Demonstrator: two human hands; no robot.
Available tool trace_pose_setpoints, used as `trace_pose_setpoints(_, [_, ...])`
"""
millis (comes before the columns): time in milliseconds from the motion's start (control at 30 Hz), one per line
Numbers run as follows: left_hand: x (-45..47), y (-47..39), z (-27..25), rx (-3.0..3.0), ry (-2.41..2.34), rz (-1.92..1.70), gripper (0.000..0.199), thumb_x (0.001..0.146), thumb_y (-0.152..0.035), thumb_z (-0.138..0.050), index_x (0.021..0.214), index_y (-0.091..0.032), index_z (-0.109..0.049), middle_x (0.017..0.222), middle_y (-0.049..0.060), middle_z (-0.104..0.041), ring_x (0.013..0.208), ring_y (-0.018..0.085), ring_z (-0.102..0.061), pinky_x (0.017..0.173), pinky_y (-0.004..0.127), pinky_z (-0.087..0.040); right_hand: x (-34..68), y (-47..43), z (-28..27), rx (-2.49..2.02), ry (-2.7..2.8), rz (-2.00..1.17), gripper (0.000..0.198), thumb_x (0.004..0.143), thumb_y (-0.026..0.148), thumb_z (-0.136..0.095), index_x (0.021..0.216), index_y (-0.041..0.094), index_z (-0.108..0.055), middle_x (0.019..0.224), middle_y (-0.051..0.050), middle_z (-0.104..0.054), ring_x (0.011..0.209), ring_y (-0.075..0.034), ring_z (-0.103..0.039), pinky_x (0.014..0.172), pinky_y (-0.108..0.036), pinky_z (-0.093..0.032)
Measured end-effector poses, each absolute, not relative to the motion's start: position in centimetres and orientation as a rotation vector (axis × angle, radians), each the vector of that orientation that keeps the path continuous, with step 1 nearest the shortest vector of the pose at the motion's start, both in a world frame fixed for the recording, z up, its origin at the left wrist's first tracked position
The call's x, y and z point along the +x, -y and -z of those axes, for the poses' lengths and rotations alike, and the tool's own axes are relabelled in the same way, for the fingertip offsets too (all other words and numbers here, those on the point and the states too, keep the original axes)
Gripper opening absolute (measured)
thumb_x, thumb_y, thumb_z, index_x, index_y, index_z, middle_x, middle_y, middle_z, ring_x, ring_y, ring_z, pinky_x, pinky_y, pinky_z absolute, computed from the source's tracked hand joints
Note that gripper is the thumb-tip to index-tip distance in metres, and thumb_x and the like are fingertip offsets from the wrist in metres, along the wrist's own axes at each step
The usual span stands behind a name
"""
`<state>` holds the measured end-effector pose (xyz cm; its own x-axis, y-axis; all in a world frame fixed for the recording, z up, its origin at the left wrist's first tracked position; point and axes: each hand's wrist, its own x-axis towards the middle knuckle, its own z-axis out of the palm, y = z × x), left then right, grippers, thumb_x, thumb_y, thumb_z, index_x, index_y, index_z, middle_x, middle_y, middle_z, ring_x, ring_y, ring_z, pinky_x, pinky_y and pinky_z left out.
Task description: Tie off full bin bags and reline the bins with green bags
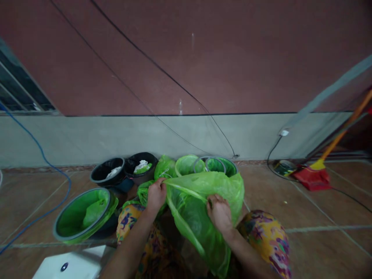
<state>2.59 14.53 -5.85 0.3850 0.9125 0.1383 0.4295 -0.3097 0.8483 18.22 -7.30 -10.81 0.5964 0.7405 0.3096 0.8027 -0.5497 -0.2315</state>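
Left hand (pixel 157 193): closed, pinched green bag (pixel 200 219)
Right hand (pixel 219 212): curled, gripped bag's rim (pixel 186 190)
Rim: seemed best pulled evenly

Can read no text, brand, number or sign anywhere in view. On the white box-like object (pixel 83 262), low in view between seven and eight o'clock, can make out only one small dark oval mark (pixel 64 267) with a paler centre. Cannot tell whether to take it for a logo, a letter or plain decoration: too small and blurred to read.
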Motion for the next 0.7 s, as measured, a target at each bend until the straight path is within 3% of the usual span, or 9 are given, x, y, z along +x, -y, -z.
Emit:
trace_pose_setpoints(167, [2.0,-14.1,8.0,1.945,-1.136,-0.753,0.016,0.075,-0.015,-0.067,0.084,-0.024,-0.075,0.084,0.007,-0.076,0.084,0.025,-0.069,0.090,0.030,-0.047,20.1,7.0,9.2,-2.419,0.972,0.218,0.024,0.098,0.027,-0.040,0.106,0.016,-0.060,0.077,-0.005,-0.070,0.063,-0.017,-0.064,0.061,-0.028,-0.043])
trace_pose_setpoints(333, [1.5,-13.2,9.4,2.300,-1.224,-0.372,0.025,0.091,-0.019,-0.050,0.104,-0.021,-0.072,0.103,0.009,-0.076,0.096,0.022,-0.070,0.092,0.029,-0.048,21.1,7.3,7.7,-2.104,1.111,0.257,0.030,0.092,0.025,-0.041,0.114,0.017,-0.061,0.106,-0.010,-0.073,0.091,-0.021,-0.070,0.080,-0.033,-0.054])
trace_pose_setpoints(467, [1.1,-13.0,10.1,2.439,-1.220,-0.473,0.033,0.092,-0.015,-0.045,0.117,-0.019,-0.067,0.118,0.009,-0.073,0.105,0.020,-0.069,0.094,0.028,-0.049,21.5,8.2,6.5,-2.064,1.175,0.303,0.036,0.086,0.018,-0.046,0.119,0.020,-0.062,0.099,-0.007,-0.071,0.090,-0.020,-0.068,0.080,-0.032,-0.055])
trace_pose_setpoints(700, [2.8,-13.9,8.3,2.407,-1.164,-0.597,0.026,0.087,-0.009,-0.048,0.105,-0.018,-0.064,0.101,0.008,-0.074,0.093,0.020,-0.071,0.085,0.028,-0.051,24.0,8.0,2.7,-2.417,1.173,0.211,0.022,0.076,0.009,-0.052,0.085,0.019,-0.069,0.086,-0.006,-0.072,0.070,-0.018,-0.066,0.066,-0.028,-0.049])
